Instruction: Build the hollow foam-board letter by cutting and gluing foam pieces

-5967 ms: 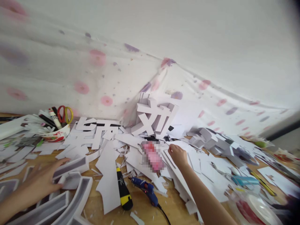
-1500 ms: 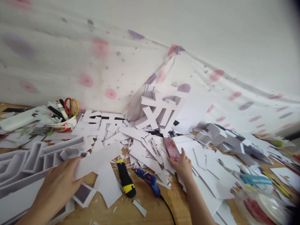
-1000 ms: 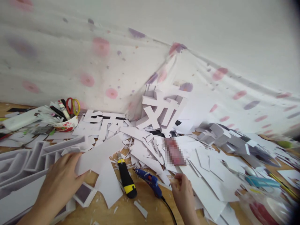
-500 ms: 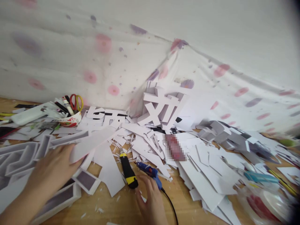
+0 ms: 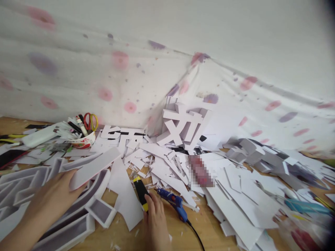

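Note:
My left hand (image 5: 53, 195) is closed on a long white foam-board strip (image 5: 95, 168) with a rounded near end, held above white hollow box-like letter pieces (image 5: 66, 228) at the left. My right hand (image 5: 157, 218) has its fingers closed around the rear of a black and yellow utility knife (image 5: 140, 189), which lies on the wooden table with its tip pointing away from me. Just right of that hand lies a blue hot glue gun (image 5: 172, 202) with a black cord.
A raised white character (image 5: 180, 125) leans by the back wall. Loose white offcuts (image 5: 164, 169) cover the middle. Stacked white sheets (image 5: 232, 205) lie at right, beside a blue-handled tool (image 5: 306, 206). A bowl (image 5: 83, 141) with pens and scissors stands back left.
My right hand has moved left from beside the glue gun and taken hold of the utility knife. My left hand still holds the strip, now slightly lower. The view has shifted slightly.

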### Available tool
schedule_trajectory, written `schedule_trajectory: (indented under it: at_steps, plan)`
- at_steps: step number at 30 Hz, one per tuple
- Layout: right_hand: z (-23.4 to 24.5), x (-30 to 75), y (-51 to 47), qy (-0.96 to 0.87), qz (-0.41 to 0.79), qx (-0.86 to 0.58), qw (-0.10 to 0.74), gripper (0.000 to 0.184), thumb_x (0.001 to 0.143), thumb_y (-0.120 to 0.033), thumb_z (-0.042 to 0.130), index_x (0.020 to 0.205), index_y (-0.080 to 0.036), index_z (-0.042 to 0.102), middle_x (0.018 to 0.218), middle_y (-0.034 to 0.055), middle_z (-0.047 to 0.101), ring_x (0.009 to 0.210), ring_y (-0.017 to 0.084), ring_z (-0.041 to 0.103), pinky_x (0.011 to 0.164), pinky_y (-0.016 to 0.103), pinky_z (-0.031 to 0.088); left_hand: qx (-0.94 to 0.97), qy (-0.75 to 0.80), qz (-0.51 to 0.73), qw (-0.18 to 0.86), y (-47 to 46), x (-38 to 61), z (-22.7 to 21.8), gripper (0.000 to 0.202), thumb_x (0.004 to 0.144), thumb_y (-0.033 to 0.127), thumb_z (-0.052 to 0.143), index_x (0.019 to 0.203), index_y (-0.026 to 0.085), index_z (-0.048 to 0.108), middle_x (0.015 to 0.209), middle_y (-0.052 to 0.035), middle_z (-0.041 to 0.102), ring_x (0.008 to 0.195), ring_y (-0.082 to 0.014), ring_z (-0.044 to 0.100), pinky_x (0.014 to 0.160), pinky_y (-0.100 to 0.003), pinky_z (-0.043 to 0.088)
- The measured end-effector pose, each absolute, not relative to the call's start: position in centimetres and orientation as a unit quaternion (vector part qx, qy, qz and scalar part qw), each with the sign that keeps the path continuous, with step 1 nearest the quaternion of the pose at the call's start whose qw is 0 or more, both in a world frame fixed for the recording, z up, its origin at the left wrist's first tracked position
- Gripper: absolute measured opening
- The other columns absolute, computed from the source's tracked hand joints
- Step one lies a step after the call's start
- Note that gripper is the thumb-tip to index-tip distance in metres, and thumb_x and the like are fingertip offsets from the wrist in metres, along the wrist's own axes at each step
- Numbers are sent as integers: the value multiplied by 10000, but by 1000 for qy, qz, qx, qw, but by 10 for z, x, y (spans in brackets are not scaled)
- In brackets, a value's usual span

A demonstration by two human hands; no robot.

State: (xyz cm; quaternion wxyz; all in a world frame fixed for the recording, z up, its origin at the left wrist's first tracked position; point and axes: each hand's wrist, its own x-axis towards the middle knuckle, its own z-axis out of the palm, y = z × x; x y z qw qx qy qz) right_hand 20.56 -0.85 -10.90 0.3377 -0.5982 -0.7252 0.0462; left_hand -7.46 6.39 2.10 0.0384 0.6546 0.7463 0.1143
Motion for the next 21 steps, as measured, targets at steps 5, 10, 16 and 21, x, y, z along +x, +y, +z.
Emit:
schedule_trajectory:
  at_steps: [5,10,16,21]
  plan:
    - [-71,187,20,-694,30,-610,381,535,757,18,355,1219,-226,472,1285,124,478,1162,258,468,918,462,459,651,752,102,23,70,-74,14,437,819,443,369,1119,167,527,1142,-121,617,1004,-284,596,831,-378,439]
    - [-43,174,79,-682,65,-654,322,425,716,39,404,1046,-160,584,1246,166,484,1113,282,496,917,468,437,657,747,99,17,67,-70,12,531,812,510,322,1146,148,521,1162,-135,614,1028,-309,587,832,-418,445]
    - [-44,169,106,-678,106,-681,256,360,751,-47,515,1098,-105,591,1282,208,474,1243,325,398,1002,482,364,661,748,65,3,55,-61,17,569,783,486,318,1159,109,517,1174,-157,606,1057,-320,571,861,-443,432]
    - [-51,163,48,-756,177,-592,218,583,728,-240,662,1273,-141,482,1318,161,477,1220,305,439,1014,454,380,693,710,114,-51,55,-56,15,510,770,459,343,1110,130,532,1126,-155,608,1029,-314,579,851,-435,447]
